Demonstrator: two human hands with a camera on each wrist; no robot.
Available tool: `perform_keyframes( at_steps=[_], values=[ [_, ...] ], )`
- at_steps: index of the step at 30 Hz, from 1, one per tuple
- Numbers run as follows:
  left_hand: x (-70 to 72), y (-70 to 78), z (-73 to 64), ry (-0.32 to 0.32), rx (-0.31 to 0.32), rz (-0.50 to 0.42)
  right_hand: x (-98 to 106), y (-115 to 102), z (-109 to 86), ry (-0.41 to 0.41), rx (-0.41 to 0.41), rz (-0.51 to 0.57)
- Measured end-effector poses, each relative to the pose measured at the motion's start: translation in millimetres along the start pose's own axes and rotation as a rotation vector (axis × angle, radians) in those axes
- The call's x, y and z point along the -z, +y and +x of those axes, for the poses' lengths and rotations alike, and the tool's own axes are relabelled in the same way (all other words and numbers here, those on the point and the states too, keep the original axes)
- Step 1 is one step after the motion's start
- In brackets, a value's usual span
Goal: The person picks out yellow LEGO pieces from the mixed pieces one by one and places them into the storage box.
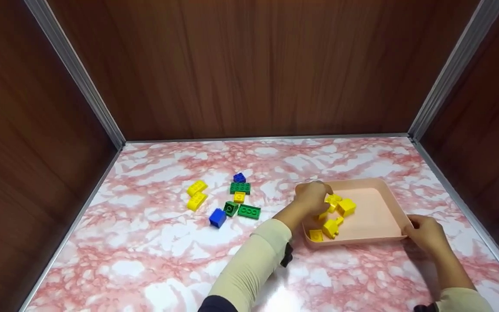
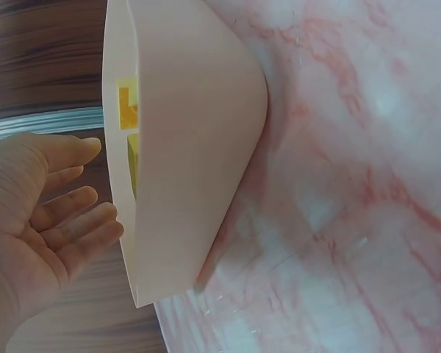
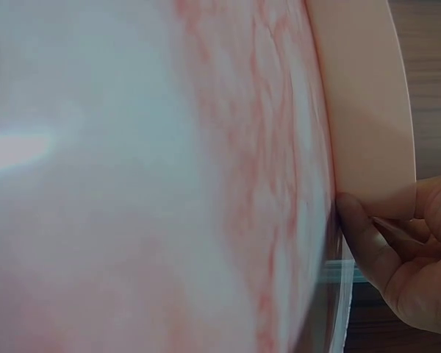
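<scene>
A shallow peach tray (image 1: 373,216) sits on the right part of the table. Inside, toward its left end, lie several yellow toy bricks (image 1: 346,207). My left hand (image 1: 312,198) is over the tray's left side. In the left wrist view its fingers (image 2: 84,224) are loosely bent with nothing between them, beside the tray's rim (image 2: 138,220). At the tray's near right corner, my right hand (image 1: 428,233) pinches the wall; in the right wrist view the thumb (image 3: 367,239) lies against the outside. Part of the bricks is hidden behind the left hand.
Left of the tray, loose bricks lie on the marbled table: two yellow curved bricks (image 1: 197,194), a small yellow brick (image 1: 239,197), green bricks (image 1: 249,211) and blue bricks (image 1: 218,218). Dark wood-grain panels (image 1: 267,69) with metal edging (image 1: 438,69) enclose the table.
</scene>
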State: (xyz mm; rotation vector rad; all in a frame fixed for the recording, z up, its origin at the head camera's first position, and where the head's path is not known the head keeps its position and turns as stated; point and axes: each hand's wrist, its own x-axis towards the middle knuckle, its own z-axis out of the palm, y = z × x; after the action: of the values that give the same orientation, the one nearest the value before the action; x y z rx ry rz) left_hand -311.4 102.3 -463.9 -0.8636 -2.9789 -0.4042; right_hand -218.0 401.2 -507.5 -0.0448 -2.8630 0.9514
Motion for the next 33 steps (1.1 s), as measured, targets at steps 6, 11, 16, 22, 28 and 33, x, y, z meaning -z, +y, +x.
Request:
perform_keyframes(
  at_steps=[6, 11, 16, 22, 28, 33],
  values=[
    [8.9, -4.8, -6.2, 0.014, -0.079, 0.046, 2, -1, -0.2, -0.015, -0.001, -0.003],
    [17.5, -17.6, -14.6, 0.049, -0.095, 0.017, 4, -2, 0.3, -0.044, -0.044, 0.030],
    [28.0, -38.3, -25.6, 0.080, -0.081, -0.041, 5, -3, 0.5, -0.056, -0.074, 0.040],
    [36.2, -69.6, -39.5, 0.116, -0.061, -0.082, 5, -1, 1.4, -0.053, -0.077, 0.024],
    [39.2, -102.5, -60.4, 0.165, -0.042, -0.066, 5, -1, 2.0, -0.049, -0.063, 0.022],
    [41.3, -129.6, -81.4, 0.214, -0.023, -0.102, 3, -1, 0.4, -0.052, -0.057, 0.020]
  ],
)
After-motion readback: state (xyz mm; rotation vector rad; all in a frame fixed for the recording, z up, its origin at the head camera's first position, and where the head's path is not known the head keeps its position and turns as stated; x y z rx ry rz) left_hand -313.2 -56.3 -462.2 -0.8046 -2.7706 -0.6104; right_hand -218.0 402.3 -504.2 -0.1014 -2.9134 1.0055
